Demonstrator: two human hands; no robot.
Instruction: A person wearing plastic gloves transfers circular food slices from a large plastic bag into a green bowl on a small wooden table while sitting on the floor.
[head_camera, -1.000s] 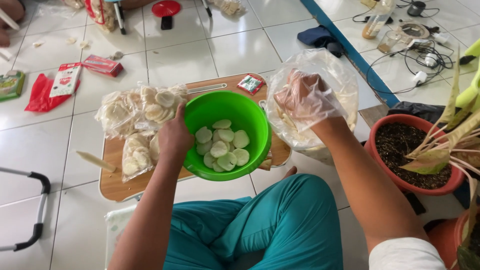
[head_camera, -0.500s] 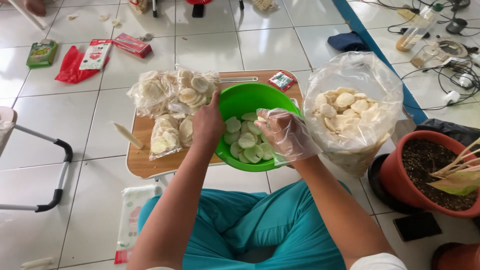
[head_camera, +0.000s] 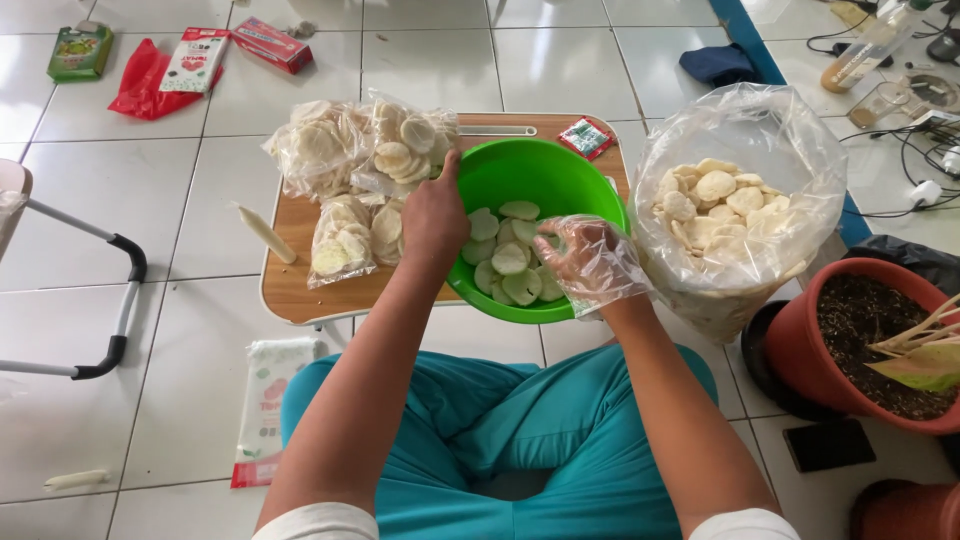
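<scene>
A green bowl (head_camera: 545, 175) with several pale round crackers (head_camera: 510, 258) rests tilted at the front of a small wooden tray table (head_camera: 290, 285). My left hand (head_camera: 432, 218), bare, grips the bowl's left rim. My right hand (head_camera: 588, 260), in a clear plastic glove, reaches into the bowl over the crackers with fingers curled; whether it holds any is unclear. To the right stands a big clear plastic bag of crackers (head_camera: 735, 215), open at the top. Small filled cracker bags (head_camera: 350, 150) lie on the table's left half.
A white candle (head_camera: 266, 234) lies on the table's left edge. A terracotta plant pot (head_camera: 870, 350) stands at the right. Red and green packets (head_camera: 160, 70) lie on the tiled floor at the back. A metal frame with black grip (head_camera: 110, 300) is at left; a plastic packet (head_camera: 268, 405) lies by my knee.
My right hand came out of the big bag of crackers and moved left into the green bowl. My left hand kept its hold on the bowl's rim.
</scene>
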